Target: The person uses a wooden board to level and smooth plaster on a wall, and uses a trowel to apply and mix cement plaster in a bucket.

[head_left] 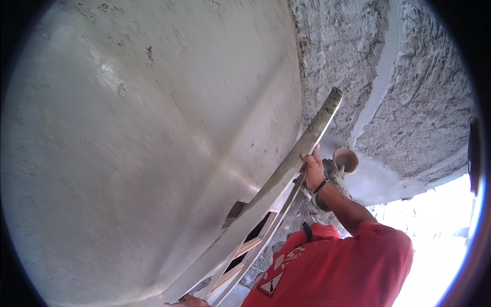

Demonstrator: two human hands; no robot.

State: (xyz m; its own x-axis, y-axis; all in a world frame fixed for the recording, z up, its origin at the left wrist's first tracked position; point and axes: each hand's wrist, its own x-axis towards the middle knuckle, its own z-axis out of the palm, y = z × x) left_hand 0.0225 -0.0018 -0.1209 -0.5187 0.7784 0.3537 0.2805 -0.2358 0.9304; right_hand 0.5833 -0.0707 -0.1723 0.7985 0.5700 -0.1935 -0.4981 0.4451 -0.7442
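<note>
So the right hand (313, 171) has its fingers wrapped around a long board (250, 217), gripping it well toward the far end. The left hand (190, 301) is down at the near left end of the same board, but it's cut off by the edge of view, so I can't tell if it's properly clamped on or just propping it. The board runs slantwise from near left to far right, close along the smooth grey surface (153, 169), and its far tip is caked in what looks like wet mortar. Progress-wise, I'd say the left side is mostly done: broad and fairly even, just some scuffs plus a lighter blotch (108, 77). There's a dark rough patch (235, 211) right by the board's edge that probably needs attention. Far right is another story: that rough surface (342, 56) is lumpy, with only one smoother strip (381, 77) across it, so my guess is plenty left there. Beneath the board there's a ladder-like frame (248, 246), and just right of the right hand a round reddish-brown opening (346, 160), pipe or pot, can't tell.
</note>
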